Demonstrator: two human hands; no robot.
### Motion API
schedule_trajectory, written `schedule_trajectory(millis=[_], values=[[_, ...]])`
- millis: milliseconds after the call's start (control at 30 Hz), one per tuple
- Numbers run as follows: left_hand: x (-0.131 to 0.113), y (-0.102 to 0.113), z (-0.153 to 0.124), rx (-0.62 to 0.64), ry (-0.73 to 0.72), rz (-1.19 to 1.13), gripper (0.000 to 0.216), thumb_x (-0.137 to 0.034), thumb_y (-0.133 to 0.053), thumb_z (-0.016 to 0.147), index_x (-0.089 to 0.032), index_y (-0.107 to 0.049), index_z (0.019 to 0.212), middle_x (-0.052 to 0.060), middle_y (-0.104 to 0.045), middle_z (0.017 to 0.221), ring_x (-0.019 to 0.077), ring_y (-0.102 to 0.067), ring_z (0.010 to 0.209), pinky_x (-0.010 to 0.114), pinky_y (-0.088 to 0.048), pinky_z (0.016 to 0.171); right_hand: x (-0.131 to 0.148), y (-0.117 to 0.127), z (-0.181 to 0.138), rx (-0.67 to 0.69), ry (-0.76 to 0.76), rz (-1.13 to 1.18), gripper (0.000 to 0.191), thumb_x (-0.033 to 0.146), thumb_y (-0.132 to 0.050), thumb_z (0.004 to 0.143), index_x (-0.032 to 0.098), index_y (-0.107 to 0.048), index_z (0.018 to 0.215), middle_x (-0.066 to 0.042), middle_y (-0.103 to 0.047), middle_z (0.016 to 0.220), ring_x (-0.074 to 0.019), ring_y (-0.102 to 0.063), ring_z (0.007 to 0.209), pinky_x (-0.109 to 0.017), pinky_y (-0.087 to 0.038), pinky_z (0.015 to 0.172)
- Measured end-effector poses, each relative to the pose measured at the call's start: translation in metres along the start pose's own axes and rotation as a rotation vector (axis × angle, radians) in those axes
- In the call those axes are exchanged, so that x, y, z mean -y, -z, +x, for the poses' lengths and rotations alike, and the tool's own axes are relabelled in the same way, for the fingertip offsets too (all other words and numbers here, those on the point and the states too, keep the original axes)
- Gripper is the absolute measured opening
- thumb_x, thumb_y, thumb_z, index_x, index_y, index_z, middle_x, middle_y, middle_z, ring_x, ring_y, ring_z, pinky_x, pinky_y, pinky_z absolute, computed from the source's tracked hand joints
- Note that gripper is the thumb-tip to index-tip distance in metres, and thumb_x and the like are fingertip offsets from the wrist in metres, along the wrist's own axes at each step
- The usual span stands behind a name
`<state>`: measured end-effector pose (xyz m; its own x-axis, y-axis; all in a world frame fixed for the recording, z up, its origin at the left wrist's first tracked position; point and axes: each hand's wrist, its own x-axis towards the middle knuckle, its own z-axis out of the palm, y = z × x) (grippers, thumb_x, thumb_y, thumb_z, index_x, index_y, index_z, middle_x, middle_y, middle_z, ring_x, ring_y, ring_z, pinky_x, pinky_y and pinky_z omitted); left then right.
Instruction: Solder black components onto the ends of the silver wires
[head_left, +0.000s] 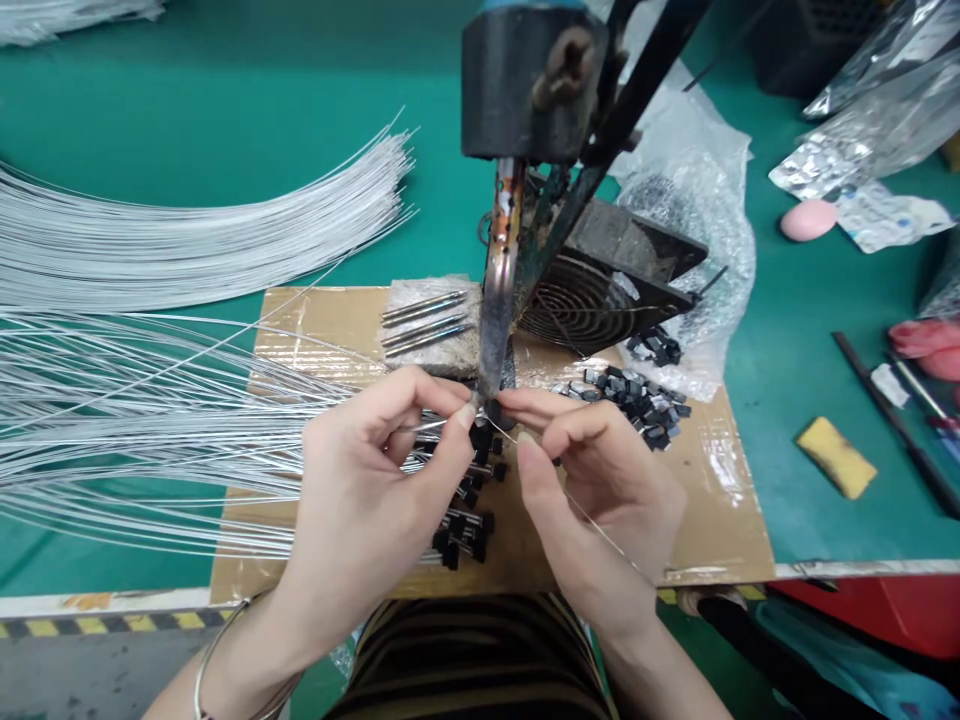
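Observation:
My left hand (367, 490) is closed in a pinch on a thin grey wire (429, 428), just under the tip of a fixed soldering iron (498, 310). Opposite it, my right hand (607, 490) pinches a thin strand of solder wire (600, 530), which runs across the palm to the iron's tip. A small black connector (495, 412) sits at the tip between both hands; my fingers partly hide it. Below the hands lie several wires ending in black connectors (469, 535), partly covered by my left hand.
A large bundle of grey wires (225, 250) lies at left. Loose black connectors (637, 400) are heaped on the cardboard (712, 500), near a black fan (585, 300). Metal tips (424, 322) rest on a pale block. A yellow sponge (836, 457) lies at right.

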<state>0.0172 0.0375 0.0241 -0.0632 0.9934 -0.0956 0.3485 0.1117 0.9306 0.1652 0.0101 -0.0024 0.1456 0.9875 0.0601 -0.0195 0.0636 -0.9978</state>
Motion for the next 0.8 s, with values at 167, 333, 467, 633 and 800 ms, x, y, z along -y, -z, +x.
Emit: schedule_trajectory(millis=[167,333,467,633,800], values=[[-0.0016,-0.0005,0.0012,-0.012,-0.011,-0.017,0.011,-0.014,-0.074,0.088,-0.021,-0.072,0.08,-0.003,-0.076,0.083,0.0074,-0.063,0.065,0.017,-0.044,0.054,-0.0003,-0.0004,0.001,-0.007,0.005,0.008,0.019,0.007,-0.067,0.094,0.024,-0.062,0.088,-0.005,-0.078,0.12,-0.0212,-0.073,0.12,-0.037,-0.058,0.105],[-0.0009,-0.0015,0.0025,-0.025,-0.02,-0.043,0.011,-0.013,-0.074,0.089,-0.021,-0.072,0.08,-0.003,-0.077,0.086,0.0069,-0.064,0.066,0.016,-0.047,0.056,0.0001,-0.0006,0.0006,-0.005,0.002,0.004,0.018,0.008,-0.068,0.095,0.024,-0.062,0.088,-0.005,-0.078,0.12,-0.0205,-0.073,0.121,-0.036,-0.057,0.106],[-0.0012,-0.002,0.0023,-0.023,-0.026,-0.061,0.012,-0.012,-0.074,0.089,-0.021,-0.072,0.081,-0.004,-0.076,0.086,0.0063,-0.065,0.068,0.015,-0.049,0.059,0.001,-0.0009,0.0007,-0.012,0.004,0.003,0.02,0.007,-0.068,0.094,0.024,-0.062,0.087,-0.003,-0.078,0.12,-0.0185,-0.073,0.121,-0.033,-0.057,0.107],[-0.001,0.0001,0.0001,-0.02,-0.024,-0.054,0.011,-0.013,-0.074,0.09,-0.021,-0.072,0.083,-0.004,-0.076,0.087,0.0065,-0.066,0.07,0.015,-0.05,0.06,0.001,-0.0014,0.001,-0.011,0.011,-0.002,0.02,0.006,-0.068,0.094,0.024,-0.062,0.088,-0.004,-0.078,0.12,-0.0197,-0.073,0.121,-0.035,-0.057,0.106],[-0.0006,0.0003,-0.0008,-0.035,-0.021,-0.04,0.01,-0.016,-0.075,0.09,-0.021,-0.073,0.082,-0.002,-0.077,0.087,0.0102,-0.07,0.075,0.018,-0.051,0.062,0.0005,-0.0018,0.001,-0.016,0.02,-0.01,0.019,0.008,-0.069,0.094,0.024,-0.061,0.088,-0.005,-0.078,0.119,-0.0215,-0.073,0.12,-0.038,-0.058,0.106]])
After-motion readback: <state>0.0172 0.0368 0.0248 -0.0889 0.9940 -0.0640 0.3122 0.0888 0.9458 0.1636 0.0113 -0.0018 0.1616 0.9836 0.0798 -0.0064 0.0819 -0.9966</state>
